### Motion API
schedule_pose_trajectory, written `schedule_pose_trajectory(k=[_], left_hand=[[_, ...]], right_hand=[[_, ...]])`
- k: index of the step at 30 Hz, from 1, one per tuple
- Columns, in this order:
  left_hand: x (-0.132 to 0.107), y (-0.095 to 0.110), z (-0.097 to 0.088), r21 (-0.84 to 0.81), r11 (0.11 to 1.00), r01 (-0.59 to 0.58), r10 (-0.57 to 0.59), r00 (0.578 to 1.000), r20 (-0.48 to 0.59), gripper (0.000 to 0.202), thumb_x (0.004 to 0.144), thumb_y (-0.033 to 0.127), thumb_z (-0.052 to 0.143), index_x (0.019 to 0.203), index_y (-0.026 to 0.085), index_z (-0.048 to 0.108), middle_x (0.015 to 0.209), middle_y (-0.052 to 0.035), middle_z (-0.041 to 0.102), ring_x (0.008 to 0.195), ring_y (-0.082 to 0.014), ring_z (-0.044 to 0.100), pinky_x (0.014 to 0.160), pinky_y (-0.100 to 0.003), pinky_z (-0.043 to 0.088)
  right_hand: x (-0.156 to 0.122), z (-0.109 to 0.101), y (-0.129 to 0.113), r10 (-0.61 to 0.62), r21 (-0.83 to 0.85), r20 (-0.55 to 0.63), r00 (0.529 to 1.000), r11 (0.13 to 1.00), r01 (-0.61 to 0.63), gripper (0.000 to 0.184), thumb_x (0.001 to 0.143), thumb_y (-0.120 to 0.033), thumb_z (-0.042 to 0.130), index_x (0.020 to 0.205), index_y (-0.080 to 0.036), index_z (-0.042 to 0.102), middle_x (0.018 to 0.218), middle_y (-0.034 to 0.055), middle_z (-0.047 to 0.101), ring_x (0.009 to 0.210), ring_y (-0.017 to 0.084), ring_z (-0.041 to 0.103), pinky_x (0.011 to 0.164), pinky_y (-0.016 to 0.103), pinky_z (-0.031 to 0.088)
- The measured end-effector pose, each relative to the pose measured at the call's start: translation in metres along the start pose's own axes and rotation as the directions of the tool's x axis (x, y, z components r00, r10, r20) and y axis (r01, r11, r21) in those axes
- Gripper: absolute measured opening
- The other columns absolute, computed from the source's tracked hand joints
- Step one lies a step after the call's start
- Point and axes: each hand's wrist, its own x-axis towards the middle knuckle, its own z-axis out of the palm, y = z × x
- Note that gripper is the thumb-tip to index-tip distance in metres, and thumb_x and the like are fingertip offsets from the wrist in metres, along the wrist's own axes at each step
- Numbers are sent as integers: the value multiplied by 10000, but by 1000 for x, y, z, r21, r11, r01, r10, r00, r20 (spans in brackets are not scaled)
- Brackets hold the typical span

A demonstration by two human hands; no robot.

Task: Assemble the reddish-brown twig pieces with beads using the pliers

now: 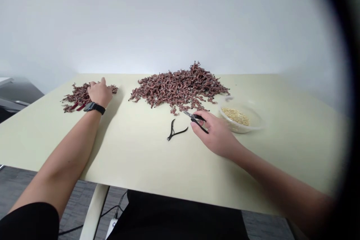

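Observation:
My left hand [99,92], with a black watch on the wrist, rests palm down on a small pile of reddish-brown dried pieces [75,97] at the table's left; its fingers lie flat over the pile. My right hand [215,134] is closed round the black handles of small scissors [195,117], whose blades point at the near edge of the big reddish-brown heap [180,87]. Black nippers [174,131] lie loose on the table just left of that hand.
A clear plastic bowl [254,124] holding pale seeds stands right of my right hand. The pale green table [140,157] meets a white wall behind. Cables and a white power strip [111,227] lie on the floor below the near edge.

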Motion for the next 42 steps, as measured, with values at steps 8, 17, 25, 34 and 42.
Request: schedule_pose_trajectory(k=[8, 17, 25, 34, 42], left_hand=[[5, 6, 31, 75, 986, -148, 150, 988, -24, 456, 978, 258, 409, 1382, 136, 582, 1410, -175, 588, 1284, -367, 395, 1032, -534, 219], [4, 2, 35, 32, 996, -84, 84, 996, 2, 401, 918, 273, 494, 1220, 82, 675, 1249, -195, 669, 1276, -361, 381, 1044, -532, 164], [-20, 59, 21, -203, 889, -410, 397, 912, -101, 415, 950, 288, 476, 1289, 160, 679, 1214, -141, 700, 1239, -337, 469, 1078, -516, 234], [-112, 161, -1, -457, 399, -795, 884, 465, -38, 448, 968, 161, 486, 1356, 305, 658, 1373, -52, 662, 1259, -291, 504, 1051, -479, 332], [-119, 162, 19, -430, 476, -767, 851, 525, 7, 377, 1033, 193, 439, 1336, 254, 655, 1203, -81, 724, 1167, -267, 526, 1011, -455, 297]], right_hand=[[1, 1, 2, -71, -108, 25, 997, 992, 73, 332, 950, -458, 559, 1196, -239, 606, 1037, 83, 675, 888, 258, 648, 746, 383, 489], [7, 7, 18, -86, -326, 2, 996, 942, 82, 350, 910, -447, 573, 1168, -212, 592, 1061, 122, 654, 984, 317, 611, 783, 421, 481], [6, 16, 24, -115, -412, 63, 991, 902, 131, 382, 923, -435, 538, 1207, -185, 594, 1135, 166, 601, 1127, 363, 507, 911, 495, 462], [0, 23, 16, -101, -491, 67, 993, 863, 121, 452, 979, -418, 462, 1350, -171, 537, 1279, 180, 562, 1216, 359, 448, 1019, 524, 365], [-7, 16, 0, -116, -544, 31, 993, 831, 114, 571, 950, -479, 547, 1394, -121, 527, 1311, 208, 581, 1227, 380, 462, 1031, 534, 372]])
